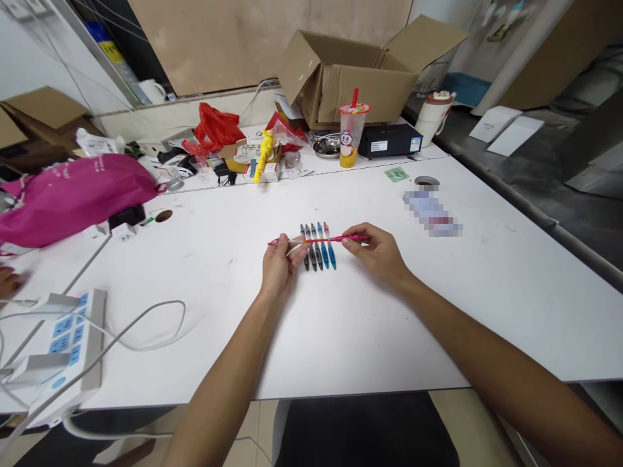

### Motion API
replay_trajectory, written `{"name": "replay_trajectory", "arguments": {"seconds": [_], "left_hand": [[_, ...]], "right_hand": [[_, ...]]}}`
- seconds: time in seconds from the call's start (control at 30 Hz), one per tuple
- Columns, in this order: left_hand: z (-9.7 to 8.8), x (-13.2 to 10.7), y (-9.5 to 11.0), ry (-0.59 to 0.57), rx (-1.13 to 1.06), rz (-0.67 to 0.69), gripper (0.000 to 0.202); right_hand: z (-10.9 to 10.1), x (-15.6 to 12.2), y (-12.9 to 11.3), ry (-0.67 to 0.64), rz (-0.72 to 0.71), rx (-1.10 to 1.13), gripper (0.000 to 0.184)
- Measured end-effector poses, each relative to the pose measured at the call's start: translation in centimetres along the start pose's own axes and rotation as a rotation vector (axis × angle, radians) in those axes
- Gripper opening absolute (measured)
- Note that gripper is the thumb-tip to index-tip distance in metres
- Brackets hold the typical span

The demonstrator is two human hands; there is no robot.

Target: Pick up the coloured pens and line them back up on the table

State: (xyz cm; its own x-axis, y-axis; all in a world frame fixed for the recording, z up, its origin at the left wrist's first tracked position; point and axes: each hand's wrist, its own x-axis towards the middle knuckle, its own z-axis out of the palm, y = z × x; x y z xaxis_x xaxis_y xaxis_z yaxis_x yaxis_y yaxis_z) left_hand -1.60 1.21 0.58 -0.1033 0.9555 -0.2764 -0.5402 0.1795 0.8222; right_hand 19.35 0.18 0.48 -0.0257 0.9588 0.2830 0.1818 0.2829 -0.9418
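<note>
My left hand (278, 266) is closed on a clear pen barrel (296, 240) with a pink tip. My right hand (377, 253) pinches a thin pink pen part (353, 238), which looks like a refill with its upper piece. The two parts lie in one line, level above the table, and meet near my left fingers; how far one sits inside the other I cannot tell. Below them several click pens lie side by side: black ones (313, 259), a blue one (324, 256) and, rightmost, one with a pink top and blue grip (332, 256).
The white table (370, 350) carries a power strip (80, 344) with loose cables at left and a magenta bag (78, 194). Toward the back stand a drink cup (351, 133), an open carton (360, 91) and a tape roll (427, 181). Another person's hand (8, 282) shows at the left edge.
</note>
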Motion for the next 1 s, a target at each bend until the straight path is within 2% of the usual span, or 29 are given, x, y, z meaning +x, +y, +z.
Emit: {"name": "replay_trajectory", "arguments": {"seconds": [0.23,0.5,0.6,0.73,1.0], "left_hand": [[-0.6,0.3,0.2,0.073,0.003,0.07,0.021],[-0.3,0.0,0.2,0.048,0.039,0.078,0.025],[0.0,-0.4,0.0,0.026,0.073,0.074,0.028],[0.3,-0.6,-0.1,0.001,0.119,0.077,0.029],[0.1,-0.6,-0.4,-0.054,0.151,0.123,0.034]], "right_hand": [[-1.4,0.8,-0.1,0.01,0.052,0.141,0.033],[-1.4,0.9,0.8,-0.062,0.177,0.255,0.029],[-0.8,0.5,0.9,-0.102,0.184,0.151,0.028],[0.0,0.0,0.9,-0.127,0.111,-0.048,0.031],[0.3,-0.2,1.4,-0.076,0.132,-0.05,0.035]]}}
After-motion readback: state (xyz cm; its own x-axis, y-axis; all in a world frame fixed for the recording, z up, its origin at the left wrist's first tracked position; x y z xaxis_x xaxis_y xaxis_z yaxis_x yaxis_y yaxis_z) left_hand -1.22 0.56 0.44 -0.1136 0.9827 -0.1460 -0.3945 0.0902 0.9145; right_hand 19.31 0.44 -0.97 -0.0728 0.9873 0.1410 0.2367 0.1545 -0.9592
